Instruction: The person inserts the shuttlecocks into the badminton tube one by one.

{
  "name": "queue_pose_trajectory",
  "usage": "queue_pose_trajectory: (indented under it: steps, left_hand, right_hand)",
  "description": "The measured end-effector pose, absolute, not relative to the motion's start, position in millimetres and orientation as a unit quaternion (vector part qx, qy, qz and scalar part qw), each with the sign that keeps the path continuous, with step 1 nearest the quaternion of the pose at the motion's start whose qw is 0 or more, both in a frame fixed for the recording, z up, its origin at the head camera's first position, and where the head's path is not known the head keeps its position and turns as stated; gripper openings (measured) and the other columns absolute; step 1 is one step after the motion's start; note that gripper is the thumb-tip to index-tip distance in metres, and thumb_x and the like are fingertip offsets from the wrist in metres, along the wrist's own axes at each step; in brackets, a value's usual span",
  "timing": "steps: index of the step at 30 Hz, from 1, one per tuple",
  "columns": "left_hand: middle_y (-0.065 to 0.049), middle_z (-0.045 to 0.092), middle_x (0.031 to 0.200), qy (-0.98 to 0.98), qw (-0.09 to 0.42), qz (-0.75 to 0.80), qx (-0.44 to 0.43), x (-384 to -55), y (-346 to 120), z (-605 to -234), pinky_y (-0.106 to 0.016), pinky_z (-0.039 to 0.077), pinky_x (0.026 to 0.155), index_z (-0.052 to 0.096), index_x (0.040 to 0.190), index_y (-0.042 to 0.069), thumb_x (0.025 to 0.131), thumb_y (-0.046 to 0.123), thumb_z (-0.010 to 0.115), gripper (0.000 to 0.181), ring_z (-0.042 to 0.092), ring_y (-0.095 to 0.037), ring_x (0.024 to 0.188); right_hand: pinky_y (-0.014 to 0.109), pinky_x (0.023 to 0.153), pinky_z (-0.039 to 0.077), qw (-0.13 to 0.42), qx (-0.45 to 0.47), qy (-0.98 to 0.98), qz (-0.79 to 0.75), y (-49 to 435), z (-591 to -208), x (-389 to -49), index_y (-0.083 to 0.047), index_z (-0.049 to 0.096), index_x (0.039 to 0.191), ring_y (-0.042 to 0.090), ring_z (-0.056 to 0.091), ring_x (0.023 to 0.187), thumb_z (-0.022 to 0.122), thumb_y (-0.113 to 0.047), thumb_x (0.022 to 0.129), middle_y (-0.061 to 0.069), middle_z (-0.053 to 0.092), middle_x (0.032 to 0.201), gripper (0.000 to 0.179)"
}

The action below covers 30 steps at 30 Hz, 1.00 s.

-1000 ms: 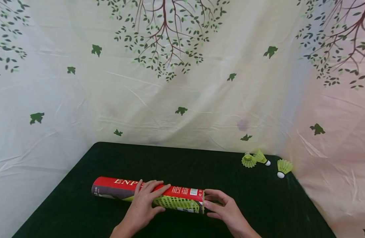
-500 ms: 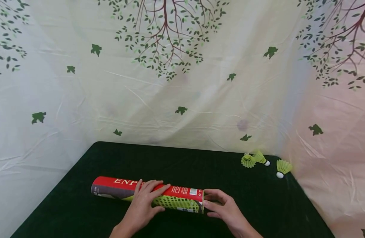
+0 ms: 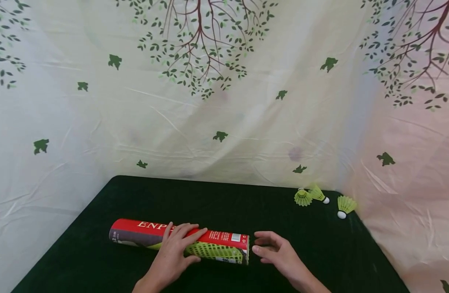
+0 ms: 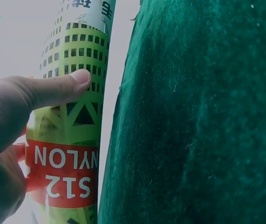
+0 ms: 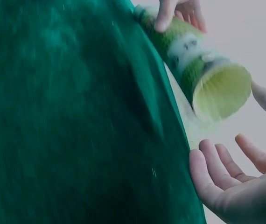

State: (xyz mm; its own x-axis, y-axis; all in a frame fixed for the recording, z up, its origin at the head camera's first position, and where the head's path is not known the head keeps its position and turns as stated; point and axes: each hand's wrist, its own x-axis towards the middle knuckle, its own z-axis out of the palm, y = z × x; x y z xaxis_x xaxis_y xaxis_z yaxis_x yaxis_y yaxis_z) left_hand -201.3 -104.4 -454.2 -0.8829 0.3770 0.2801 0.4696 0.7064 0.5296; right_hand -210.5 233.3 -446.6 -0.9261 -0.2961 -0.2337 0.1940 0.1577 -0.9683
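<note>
A red, grey and yellow-green shuttlecock tube point(image 3: 224, 247) lies on its side on the dark green table. My left hand point(image 3: 174, 250) grips it around the middle, fingers over the top and thumb on the near side; the left wrist view shows the thumb point(image 4: 58, 88) pressed on the printed net pattern. Just off the tube's right end is my right hand point(image 3: 283, 254), fingers loosely bent and nothing between them. In the right wrist view, a yellow shuttlecock skirt point(image 5: 224, 93) fills the tube's uncovered end, while the right hand point(image 5: 235, 186) stays apart from it.
At the table's far right corner lie yellow shuttlecocks with white bases: one point(image 3: 303, 197) beside a second point(image 3: 317, 192), and a third point(image 3: 346, 204) nearer the right edge. A pale cloth point(image 3: 195, 134) printed with trees and birds hangs behind the green table point(image 3: 195, 191).
My right hand has come away from the tube's end, a little to the right, leaving a gap. The left hand keeps its grip on the tube. The whole view shifts slightly left.
</note>
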Motion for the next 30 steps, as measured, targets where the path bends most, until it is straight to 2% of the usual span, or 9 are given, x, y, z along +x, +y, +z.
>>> queue_pose_trajectory:
  steps: [9, 15, 18, 21, 24, 28, 30]
  left_hand:
    - [-0.007, 0.051, 0.144, -0.92, 0.066, -0.311, -0.228, -200.7, -103.6, -453.2, -0.072, 0.007, 0.111, 0.051, 0.145, 0.043, 0.073, 0.02, 0.088, 0.084, 0.042, -0.032, 0.134]
    - [-0.007, 0.051, 0.144, -0.921, 0.065, -0.308, -0.228, -201.1, -103.2, -454.0, -0.073, 0.007, 0.11, 0.051, 0.145, 0.042, 0.073, 0.02, 0.088, 0.084, 0.041, -0.033, 0.135]
    - [-0.007, 0.051, 0.144, -0.923, 0.062, -0.305, -0.226, -201.4, -104.2, -453.8, -0.074, 0.006, 0.11, 0.051, 0.145, 0.042, 0.073, 0.022, 0.087, 0.083, 0.041, -0.032, 0.135]
    - [-0.006, 0.051, 0.144, -0.925, 0.061, -0.301, -0.224, -201.2, -104.8, -453.9, -0.074, 0.005, 0.111, 0.051, 0.145, 0.042, 0.073, 0.024, 0.087, 0.082, 0.042, -0.031, 0.135]
    - [-0.006, 0.052, 0.144, -0.925, 0.065, -0.299, -0.226, -201.1, -104.7, -454.2, -0.074, 0.007, 0.11, 0.052, 0.145, 0.041, 0.073, 0.023, 0.088, 0.082, 0.043, -0.031, 0.134]
    - [-0.007, 0.053, 0.143, -0.924, 0.068, -0.297, -0.231, -201.0, -103.3, -453.8, -0.075, 0.008, 0.109, 0.054, 0.145, 0.036, 0.073, 0.022, 0.089, 0.081, 0.043, -0.032, 0.133]
    - [-0.007, 0.053, 0.143, -0.924, 0.065, -0.298, -0.232, -200.9, -102.9, -453.5, -0.075, 0.009, 0.109, 0.055, 0.145, 0.034, 0.073, 0.021, 0.088, 0.08, 0.043, -0.032, 0.133]
  right_hand:
    - [0.045, 0.089, 0.056, 0.098, 0.056, 0.751, -0.651, 274.6, -444.0, -238.6, -0.001, 0.049, 0.14, 0.028, 0.064, 0.11, 0.068, -0.034, 0.096, 0.015, 0.061, 0.126, 0.059]
    - [0.039, 0.091, 0.056, 0.037, 0.088, 0.782, -0.616, 311.1, -445.0, -263.0, -0.001, 0.044, 0.143, 0.03, 0.059, 0.118, 0.068, -0.051, 0.092, 0.019, 0.054, 0.137, 0.076]
    - [0.034, 0.088, 0.057, 0.011, 0.111, 0.792, -0.6, 326.0, -448.3, -278.7, -0.001, 0.043, 0.143, 0.033, 0.056, 0.12, 0.067, -0.057, 0.09, 0.022, 0.049, 0.14, 0.08]
    - [0.028, 0.082, 0.057, -0.017, 0.132, 0.799, -0.586, 338.8, -453.6, -294.1, 0.0, 0.044, 0.14, 0.033, 0.056, 0.117, 0.067, -0.054, 0.091, 0.023, 0.05, 0.138, 0.076]
    - [0.024, 0.073, 0.056, -0.047, 0.147, 0.811, -0.564, 350.2, -459.6, -307.4, 0.001, 0.047, 0.137, 0.03, 0.059, 0.105, 0.066, -0.046, 0.096, 0.024, 0.054, 0.131, 0.065]
    - [0.023, 0.063, 0.053, -0.08, 0.163, 0.828, -0.53, 365.2, -467.4, -322.1, 0.006, 0.051, 0.132, 0.025, 0.061, 0.089, 0.065, -0.033, 0.098, 0.027, 0.059, 0.122, 0.054]
    - [0.025, 0.062, 0.052, -0.089, 0.168, 0.838, -0.511, 372.2, -470.9, -328.6, 0.007, 0.053, 0.131, 0.027, 0.061, 0.087, 0.065, -0.031, 0.098, 0.028, 0.059, 0.12, 0.052]
